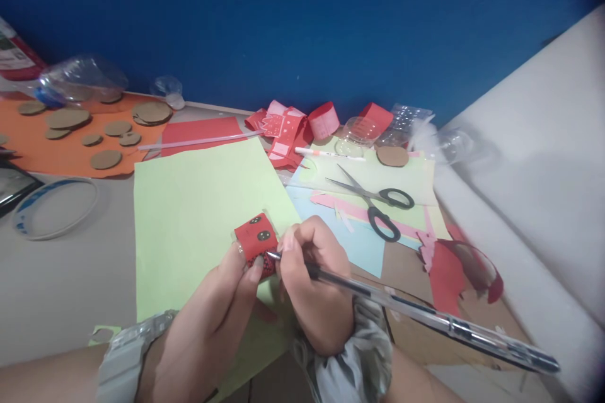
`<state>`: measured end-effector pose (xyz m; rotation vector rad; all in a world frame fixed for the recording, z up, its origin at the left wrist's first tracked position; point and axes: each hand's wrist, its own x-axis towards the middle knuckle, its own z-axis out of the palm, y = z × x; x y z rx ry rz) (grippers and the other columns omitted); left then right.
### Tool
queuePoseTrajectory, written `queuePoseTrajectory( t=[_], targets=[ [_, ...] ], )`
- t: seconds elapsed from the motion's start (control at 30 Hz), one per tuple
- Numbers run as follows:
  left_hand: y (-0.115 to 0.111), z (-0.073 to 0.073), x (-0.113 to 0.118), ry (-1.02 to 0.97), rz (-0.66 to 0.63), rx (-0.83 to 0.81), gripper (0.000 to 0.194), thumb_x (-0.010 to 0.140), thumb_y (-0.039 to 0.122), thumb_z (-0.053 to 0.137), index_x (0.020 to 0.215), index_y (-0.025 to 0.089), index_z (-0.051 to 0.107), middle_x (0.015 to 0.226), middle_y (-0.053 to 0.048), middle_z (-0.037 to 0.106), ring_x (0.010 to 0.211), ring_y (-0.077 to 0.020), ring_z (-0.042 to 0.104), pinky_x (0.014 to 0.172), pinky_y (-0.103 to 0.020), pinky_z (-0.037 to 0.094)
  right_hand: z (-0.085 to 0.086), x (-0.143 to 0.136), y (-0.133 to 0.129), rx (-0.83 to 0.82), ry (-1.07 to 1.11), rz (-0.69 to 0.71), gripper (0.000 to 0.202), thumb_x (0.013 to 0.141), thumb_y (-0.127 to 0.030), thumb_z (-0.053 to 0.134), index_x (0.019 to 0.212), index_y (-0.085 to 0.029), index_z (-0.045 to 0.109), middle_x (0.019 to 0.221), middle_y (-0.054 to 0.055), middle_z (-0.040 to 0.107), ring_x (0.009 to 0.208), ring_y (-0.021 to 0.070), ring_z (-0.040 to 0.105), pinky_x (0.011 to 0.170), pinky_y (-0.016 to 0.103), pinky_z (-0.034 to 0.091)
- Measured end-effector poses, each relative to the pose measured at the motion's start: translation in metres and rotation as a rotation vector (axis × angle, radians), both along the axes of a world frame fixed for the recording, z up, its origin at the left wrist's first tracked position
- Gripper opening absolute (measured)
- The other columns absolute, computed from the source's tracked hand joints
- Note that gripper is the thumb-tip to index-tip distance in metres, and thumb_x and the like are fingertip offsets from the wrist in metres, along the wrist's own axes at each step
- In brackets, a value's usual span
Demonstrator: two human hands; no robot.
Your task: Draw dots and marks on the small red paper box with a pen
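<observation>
My left hand point(208, 321) is pinching the red paper roll point(259, 236) above the near part of the green sheet point(189, 201), while my right point(316, 283) is holding the pen point(425, 317) against its dark pattern.

Counts: 2 hands point(314, 289), 1 pen point(425, 318), 1 marker point(329, 154), 1 pair of scissors point(366, 192). 1 held red piece point(255, 236), 2 drawn eyes point(263, 235) on it. Red paper loops point(324, 123) at the back: 2. Large green sheet point(189, 220): 1. Orange sheet point(28, 151): 1. Cardboard discs point(106, 159): at least 9 left, overlaps block an exact count; 1 right. White-and-blue ring point(88, 216): 1. Thin straw point(203, 140): 1. Wristwatch point(123, 359): 1. Scrunchie point(352, 359): 1.
</observation>
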<state>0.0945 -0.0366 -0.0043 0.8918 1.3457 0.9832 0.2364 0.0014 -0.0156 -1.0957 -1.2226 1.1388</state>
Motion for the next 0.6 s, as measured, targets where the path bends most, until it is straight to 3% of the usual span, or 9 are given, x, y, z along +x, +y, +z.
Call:
queuePoseTrajectory(
  t=[0.23, 0.33, 0.6],
  targets=[
    [-0.0001, 0.0003, 0.0020, 0.119, -0.048, 0.036, 0.054, 0.097, 0.049, 0.072, 0.148, 0.032, 0.073, 0.120, -0.003, 0.089, 0.120, -0.0383, 0.082, 0.110, -0.045, 0.065, -0.0039, 0.0015, -0.0014, 0.001, -0.013, 0.008, 0.026, 0.092, -0.020, 0.059, 0.073, -0.024, 0.042, 0.061, -0.007, 0.042, 0.051, 0.0084, 0.036, 0.047, 0.022, 0.031],
    [-0.0002, -0.0009, 0.0027, 0.170, -0.064, 0.040, 0.052, 0.101, 0.052, 0.066, 0.148, 0.030, 0.073, 0.122, -0.005, 0.089, 0.118, -0.0368, 0.083, 0.106, -0.043, 0.067, -0.0053, 0.0018, -0.0008, -0.001, -0.022, -0.002, 0.024, 0.092, -0.020, 0.058, 0.073, -0.025, 0.043, 0.061, -0.007, 0.042, 0.051, 0.0089, 0.036, 0.047, 0.023, 0.031],
    [-0.0002, 0.0052, 0.0010, 0.260, -0.130, 0.043, 0.051, 0.108, 0.045, 0.055, 0.153, 0.026, 0.068, 0.122, -0.005, 0.089, 0.111, -0.0318, 0.086, 0.104, -0.039, 0.068, -0.0015, 0.0020, -0.0004, 0.013, -0.016, 0.013, 0.023, 0.090, -0.017, 0.058, 0.072, -0.025, 0.044, 0.060, -0.008, 0.043, 0.050, 0.0083, 0.035, 0.046, 0.022, 0.030]
  ],
)
